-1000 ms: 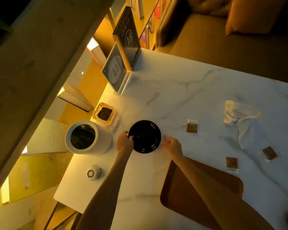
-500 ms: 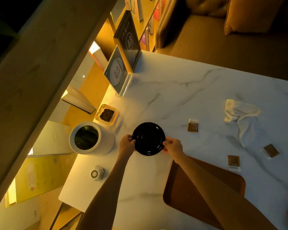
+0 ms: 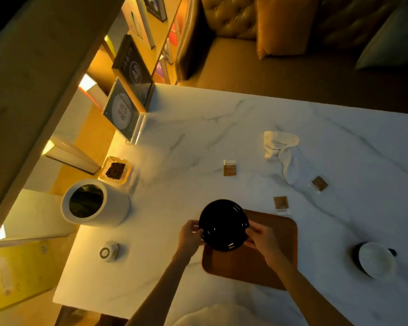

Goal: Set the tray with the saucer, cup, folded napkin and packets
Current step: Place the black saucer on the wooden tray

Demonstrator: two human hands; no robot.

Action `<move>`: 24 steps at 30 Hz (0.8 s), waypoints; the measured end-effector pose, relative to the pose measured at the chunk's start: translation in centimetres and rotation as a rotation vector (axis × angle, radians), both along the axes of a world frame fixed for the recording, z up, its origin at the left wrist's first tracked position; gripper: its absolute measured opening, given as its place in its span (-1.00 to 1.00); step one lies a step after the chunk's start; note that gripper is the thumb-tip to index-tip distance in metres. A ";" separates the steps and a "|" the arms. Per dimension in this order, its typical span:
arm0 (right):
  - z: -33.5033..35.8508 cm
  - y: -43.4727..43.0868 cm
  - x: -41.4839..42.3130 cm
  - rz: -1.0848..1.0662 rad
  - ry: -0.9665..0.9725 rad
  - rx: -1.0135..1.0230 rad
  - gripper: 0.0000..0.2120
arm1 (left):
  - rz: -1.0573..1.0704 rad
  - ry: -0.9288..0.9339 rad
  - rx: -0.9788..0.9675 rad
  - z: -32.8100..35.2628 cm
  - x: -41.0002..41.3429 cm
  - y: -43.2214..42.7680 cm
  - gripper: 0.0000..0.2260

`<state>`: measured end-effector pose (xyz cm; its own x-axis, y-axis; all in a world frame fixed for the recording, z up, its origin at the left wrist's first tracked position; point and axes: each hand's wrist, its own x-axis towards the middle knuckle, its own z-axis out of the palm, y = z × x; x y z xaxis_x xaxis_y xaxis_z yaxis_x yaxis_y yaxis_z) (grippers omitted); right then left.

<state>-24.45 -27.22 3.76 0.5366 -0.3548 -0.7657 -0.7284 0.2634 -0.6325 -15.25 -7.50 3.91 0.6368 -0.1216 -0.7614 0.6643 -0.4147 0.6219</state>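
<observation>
Black saucer [image 3: 223, 225] pinched by its rim from both sides: left hand [image 3: 189, 238] on the left edge, right hand [image 3: 262, 240] on the right edge, fingers curled tight around it. Sitting over the far-left corner of the brown tray [image 3: 272, 252], partly hanging past the tray's edge above the marble table [image 3: 198, 147]. Can't tell whether touching the tray or held just above it.

Cup [image 3: 376, 259] off to the right of the tray, well apart from it, white inside, dark outside. Napkin [image 3: 280, 149] crumpled, not folded, lying further back on the table. Three small brown packets scattered flat: one [image 3: 230, 168] out in the middle of the table, one [image 3: 281, 204] just beside the tray's far edge, one [image 3: 319, 184] close to the napkin's lower end.

Over on the left edge: white cylinder bin [image 3: 94, 203] with a dark liner, small square dish [image 3: 115, 170] of something brown behind it, little white round gadget [image 3: 108, 251] nearer the front. Couple of standing sign cards [image 3: 123, 111] at the far-left corner. Sofa [image 3: 245, 55] behind the table, all pretty dim and yellow-lit.
</observation>
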 end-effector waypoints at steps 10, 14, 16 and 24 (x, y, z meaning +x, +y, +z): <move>-2.0 -0.5 -6.9 -0.116 0.057 0.028 -0.63 | 0.109 0.223 0.012 -0.7 -4.9 -1.9 -0.73; -2.8 -0.2 -7.3 -0.132 0.072 0.050 -0.62 | 0.169 0.248 0.058 -0.9 -5.3 -1.9 -0.75; -3.1 -0.1 -7.2 -0.133 0.083 0.049 -0.62 | 0.198 0.253 0.074 -0.9 -5.5 -2.0 -0.76; -3.8 0.2 -6.3 -0.171 0.108 0.074 -0.61 | 0.211 0.225 0.140 -1.1 -5.2 -2.0 -0.77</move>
